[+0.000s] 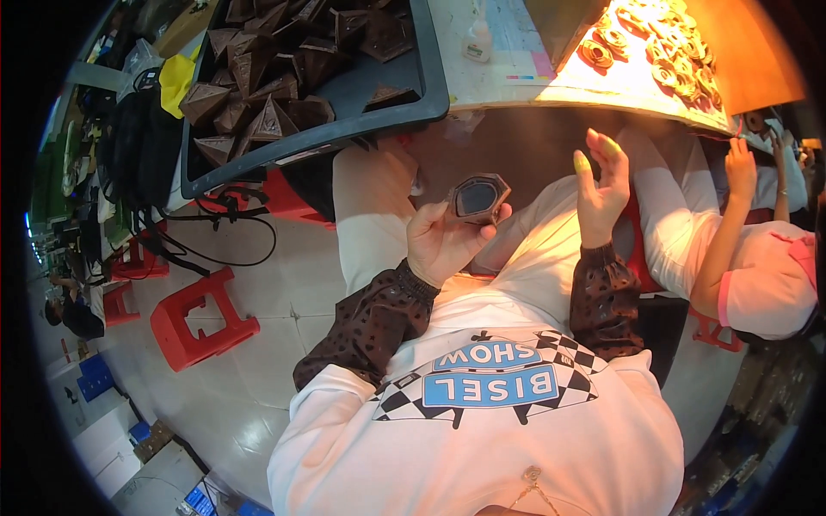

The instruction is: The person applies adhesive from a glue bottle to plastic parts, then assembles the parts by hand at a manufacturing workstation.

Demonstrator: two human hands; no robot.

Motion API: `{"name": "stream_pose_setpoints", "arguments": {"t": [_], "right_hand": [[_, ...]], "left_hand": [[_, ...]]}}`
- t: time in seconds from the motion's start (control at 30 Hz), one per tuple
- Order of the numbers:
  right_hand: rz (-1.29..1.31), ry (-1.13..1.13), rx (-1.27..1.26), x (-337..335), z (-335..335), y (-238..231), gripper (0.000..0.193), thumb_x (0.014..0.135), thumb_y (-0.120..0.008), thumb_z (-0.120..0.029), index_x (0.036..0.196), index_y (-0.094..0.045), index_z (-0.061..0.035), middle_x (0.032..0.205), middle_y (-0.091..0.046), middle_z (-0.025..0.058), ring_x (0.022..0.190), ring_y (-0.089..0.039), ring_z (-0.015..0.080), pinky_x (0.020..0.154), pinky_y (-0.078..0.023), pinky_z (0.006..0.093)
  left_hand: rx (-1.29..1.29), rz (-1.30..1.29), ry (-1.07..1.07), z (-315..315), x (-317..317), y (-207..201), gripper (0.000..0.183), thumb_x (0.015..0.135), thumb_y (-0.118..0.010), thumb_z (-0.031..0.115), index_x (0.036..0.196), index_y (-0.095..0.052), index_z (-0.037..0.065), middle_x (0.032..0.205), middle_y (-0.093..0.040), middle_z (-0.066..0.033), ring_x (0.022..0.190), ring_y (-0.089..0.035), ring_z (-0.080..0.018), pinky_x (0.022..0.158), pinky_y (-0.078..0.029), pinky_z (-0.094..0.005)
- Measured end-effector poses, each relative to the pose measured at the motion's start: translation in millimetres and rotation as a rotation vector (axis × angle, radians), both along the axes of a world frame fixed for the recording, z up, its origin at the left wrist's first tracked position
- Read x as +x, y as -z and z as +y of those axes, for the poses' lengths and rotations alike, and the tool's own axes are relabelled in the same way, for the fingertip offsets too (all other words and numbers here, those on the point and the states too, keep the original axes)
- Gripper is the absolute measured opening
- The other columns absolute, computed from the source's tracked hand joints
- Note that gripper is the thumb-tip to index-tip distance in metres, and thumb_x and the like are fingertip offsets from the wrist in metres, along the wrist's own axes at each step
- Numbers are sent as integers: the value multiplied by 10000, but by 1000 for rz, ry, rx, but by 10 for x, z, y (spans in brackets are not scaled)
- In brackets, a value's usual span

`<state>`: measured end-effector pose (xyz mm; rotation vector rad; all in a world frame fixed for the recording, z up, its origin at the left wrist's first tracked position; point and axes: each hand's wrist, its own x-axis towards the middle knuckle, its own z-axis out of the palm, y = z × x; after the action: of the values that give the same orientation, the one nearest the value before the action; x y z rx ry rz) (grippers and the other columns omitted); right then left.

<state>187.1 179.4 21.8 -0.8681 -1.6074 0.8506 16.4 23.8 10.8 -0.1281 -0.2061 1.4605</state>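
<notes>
My left hand (445,241) grips a small brown angular piece (479,199) between thumb and fingers, above my lap. A dark grey many-sided opening or inset faces up from it, framed by a brown rim. My right hand (604,193) is raised to the right of the piece, apart from it, with fingers stretched up and nothing in them. Yellow shows on its fingertips. Ahead on the left, a dark tray (379,126) bears several brown faceted pieces (267,116), heaped together.
A white table (508,90) ahead bears a small white bottle (477,41) and, under bright light, several curled rose-like pieces (667,43). Another person (766,275) sits at the right. Red stools (202,322) and black straps (249,232) are at the left.
</notes>
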Motion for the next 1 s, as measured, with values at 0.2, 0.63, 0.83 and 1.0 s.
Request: {"name": "stream_pose_setpoints", "arguments": {"t": [0.2, 0.63, 0.83, 1.0], "right_hand": [[17, 74, -122, 390, -82, 292, 326, 797, -636, 42, 1102, -528, 7, 1106, -587, 101, 1016, -559, 170, 917, -438, 290], [-27, 145, -152, 401, -53, 391, 274, 794, -645, 13, 1054, -561, 13, 1038, -620, 94, 929, -598, 170, 867, -469, 288], [-170, 245, 186, 358, 335, -47, 23, 803, -635, -29, 820, -638, -14, 872, -635, 87, 817, -598, 200, 707, -478, 297], [-260, 321, 331, 300, 1099, -629, 112, 806, -629, -80, 730, -627, 2, 812, -617, 118, 741, -577, 242, 640, -457, 323]], "left_hand": [[-23, 327, 30, 35, 31, -39, 639, 769, -617, 155, 1325, -350, -10, 1311, -410, -222, 1188, -438, -389, 892, -489, -428], [-25, 555, -50, 141, 61, -228, 591, 741, -604, 149, 1298, -412, 100, 1287, -445, -195, 1158, -490, -350, 934, -455, -452], [-227, 426, 76, 114, 16, -151, 545, 847, -554, 170, 1328, -370, -5, 1303, -453, -165, 1183, -470, -304, 894, -478, -377], [-281, 451, 160, 106, -37, -83, 497, 887, -507, 149, 1326, -364, -35, 1293, -451, -200, 1182, -467, -341, 883, -499, -368]]}}
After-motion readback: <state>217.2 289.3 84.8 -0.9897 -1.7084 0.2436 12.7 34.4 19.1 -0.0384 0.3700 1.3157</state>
